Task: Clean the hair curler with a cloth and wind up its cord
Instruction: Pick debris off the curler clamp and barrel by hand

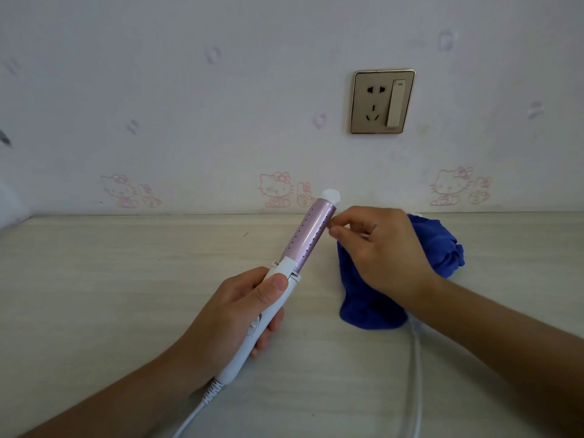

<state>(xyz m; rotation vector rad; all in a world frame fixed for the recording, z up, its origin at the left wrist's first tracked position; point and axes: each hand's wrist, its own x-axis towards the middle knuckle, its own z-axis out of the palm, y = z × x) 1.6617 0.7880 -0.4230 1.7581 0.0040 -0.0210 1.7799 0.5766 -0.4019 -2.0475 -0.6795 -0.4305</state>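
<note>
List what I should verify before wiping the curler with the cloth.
1. Unplugged: the socket has no plug in it. Ok.
2. Curler held: the left hand grips the curler by its handle, barrel tilted up. Ok.
3. Cloth in hand: the cloth lies on the table under the right hand and looks ungripped. Not ok.
4. Right hand free: its fingertips pinch together beside the barrel; whether they hold anything, cannot tell.
5. Cord clear of the barrel: the cord trails loose from the handle towards the bottom edge. Ok.
</note>
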